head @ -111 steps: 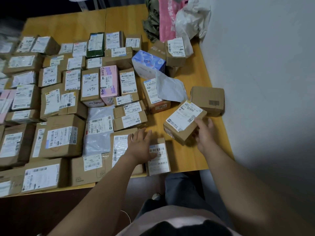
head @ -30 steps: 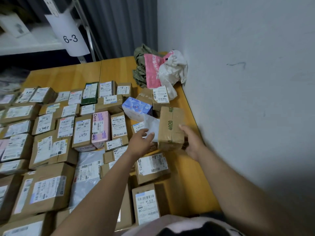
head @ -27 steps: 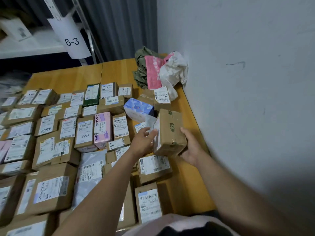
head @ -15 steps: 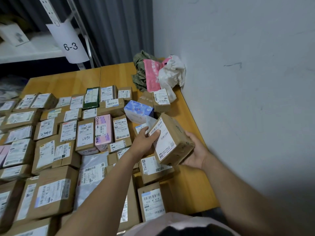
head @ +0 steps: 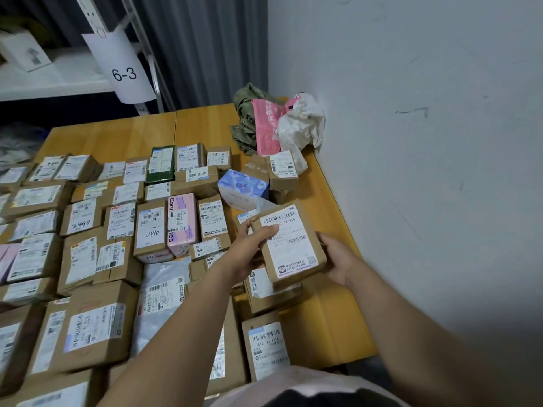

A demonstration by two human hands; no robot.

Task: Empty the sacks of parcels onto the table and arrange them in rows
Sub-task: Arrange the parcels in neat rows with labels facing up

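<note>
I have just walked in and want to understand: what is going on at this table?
A person holds one brown parcel above the right side of the table, label up. The left grip pinches its left edge, thumb on the label; the right grip cups its right side. Many parcels lie label-up in rows across the table. A few loose ones sit near the crumpled sacks in the far corner.

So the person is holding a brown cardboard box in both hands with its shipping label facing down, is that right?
Not quite. The head view shows the cardboard box held in the left hand and right hand with its shipping label facing up toward the camera, not down.
</note>
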